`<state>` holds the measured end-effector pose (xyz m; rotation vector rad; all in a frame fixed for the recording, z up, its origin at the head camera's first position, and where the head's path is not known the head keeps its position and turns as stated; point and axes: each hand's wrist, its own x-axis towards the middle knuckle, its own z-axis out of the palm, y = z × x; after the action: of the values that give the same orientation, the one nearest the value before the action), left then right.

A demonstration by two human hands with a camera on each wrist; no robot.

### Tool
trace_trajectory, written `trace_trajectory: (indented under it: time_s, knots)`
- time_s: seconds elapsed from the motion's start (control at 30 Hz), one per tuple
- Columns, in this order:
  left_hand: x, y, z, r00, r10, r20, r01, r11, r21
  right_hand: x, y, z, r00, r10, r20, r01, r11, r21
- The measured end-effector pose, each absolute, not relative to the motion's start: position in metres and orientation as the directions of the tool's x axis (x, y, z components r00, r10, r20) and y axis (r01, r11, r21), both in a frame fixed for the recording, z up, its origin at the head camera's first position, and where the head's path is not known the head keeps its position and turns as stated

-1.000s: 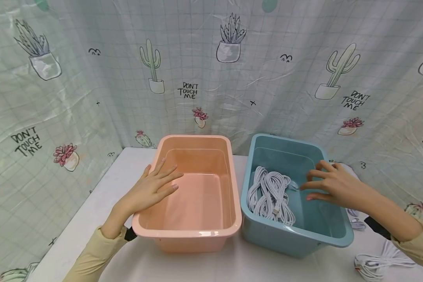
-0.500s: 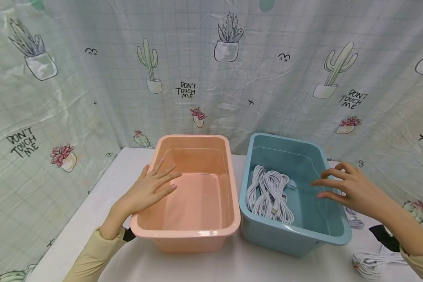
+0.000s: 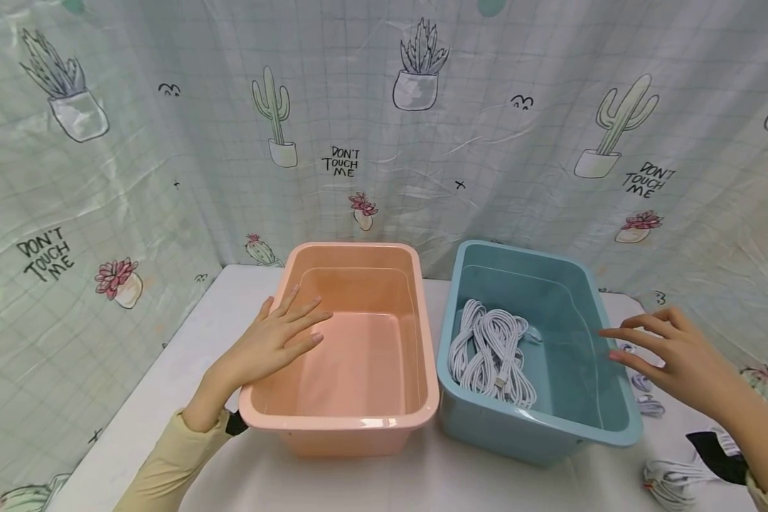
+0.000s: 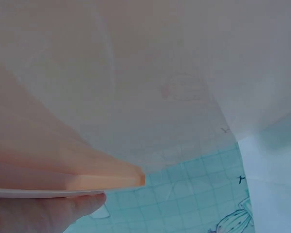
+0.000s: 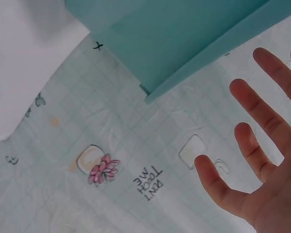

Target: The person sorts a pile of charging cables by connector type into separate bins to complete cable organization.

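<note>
My left hand [image 3: 265,345] rests with spread, straight fingers on the left rim of a peach plastic basin [image 3: 358,424]; in the left wrist view its fingers [image 4: 48,213] lie along that rim. My right hand [image 3: 685,359] is at the right rim of a blue plastic basin [image 3: 537,423], fingers loosely bent and holding nothing. The right wrist view shows these fingers [image 5: 262,116] spread apart below the blue basin's wall [image 5: 184,43]. Several bundled white USB cables [image 3: 489,355] lie in the left part of the blue basin.
On the white table [image 3: 416,476], right of the blue basin, lie another white cable bundle [image 3: 672,480] and some pale purple cables [image 3: 646,402]. A curtain printed with cacti [image 3: 371,128] hangs behind and to the left. The two basins stand side by side.
My right hand has moved right, from over the inside of the blue basin to its right rim. The left hand and both basins have stayed put.
</note>
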<state>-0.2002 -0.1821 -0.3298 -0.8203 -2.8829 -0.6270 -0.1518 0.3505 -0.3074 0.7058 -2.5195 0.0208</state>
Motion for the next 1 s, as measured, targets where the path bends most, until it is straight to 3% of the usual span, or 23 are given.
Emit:
trace_trajectory:
  time_s: [0.2,0.47,0.73,1.0]
  knots:
    - [-0.201,-0.181,-0.329,-0.853,0.491,0.178,0.521,0.773,0.361,-0.144,0.362,-0.321,-0.746,-0.443,0.498,-0.445,0.887,0.123]
    - [-0.2,-0.181,-0.329,-0.854,0.49,0.176,0.519,0.775,0.36,-0.13,0.373,-0.33,-0.858,-0.286,0.426,-0.314,0.95,0.006]
    - [-0.199,-0.183,-0.33,-0.855,0.486,0.182,0.518,0.776,0.361,-0.121,0.386,-0.343,-0.875,-0.228,0.427,-0.266,0.964,-0.031]
    - [-0.2,-0.182,-0.33,-0.853,0.491,0.179,0.521,0.776,0.357,-0.108,0.404,-0.36,-0.848,-0.265,0.458,-0.268,0.962,0.059]
